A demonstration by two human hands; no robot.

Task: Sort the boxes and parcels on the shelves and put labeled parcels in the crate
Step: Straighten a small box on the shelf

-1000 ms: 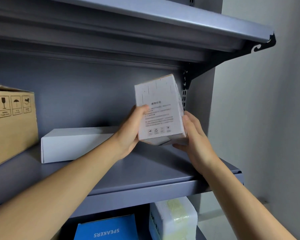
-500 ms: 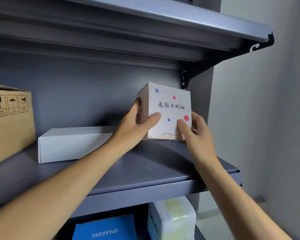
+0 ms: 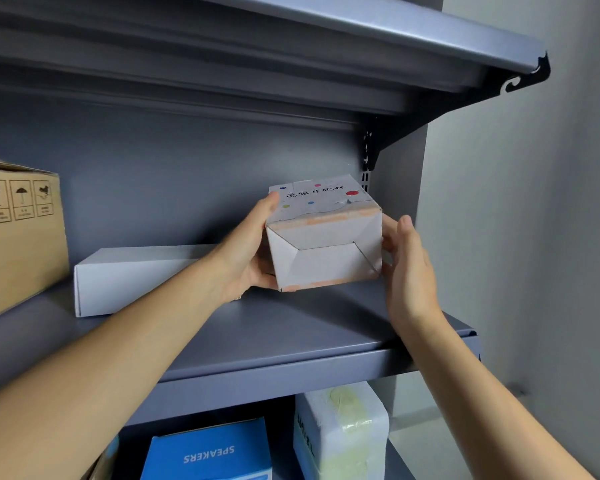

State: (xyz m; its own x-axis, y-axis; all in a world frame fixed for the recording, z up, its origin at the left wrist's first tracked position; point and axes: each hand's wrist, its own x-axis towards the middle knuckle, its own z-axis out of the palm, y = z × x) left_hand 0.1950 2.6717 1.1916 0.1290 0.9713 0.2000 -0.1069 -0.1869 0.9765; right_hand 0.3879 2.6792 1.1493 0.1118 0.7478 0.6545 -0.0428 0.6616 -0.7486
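A small white box with coloured dots and printed characters on its upper face is held just above the grey shelf, its folded bottom flaps turned toward me. My left hand grips its left side, thumb on the top edge and fingers under it. My right hand lies against its right side with fingers fairly straight. No shipping label shows on the faces I can see.
A flat white box lies on the shelf behind my left arm. A brown carton stands at the far left. Below are a blue SPEAKERS box and a taped white parcel. A wall is on the right.
The box has been rotated in my hands: first its text side faced me, then the dotted face, now that face points up and the folded bottom faces me.
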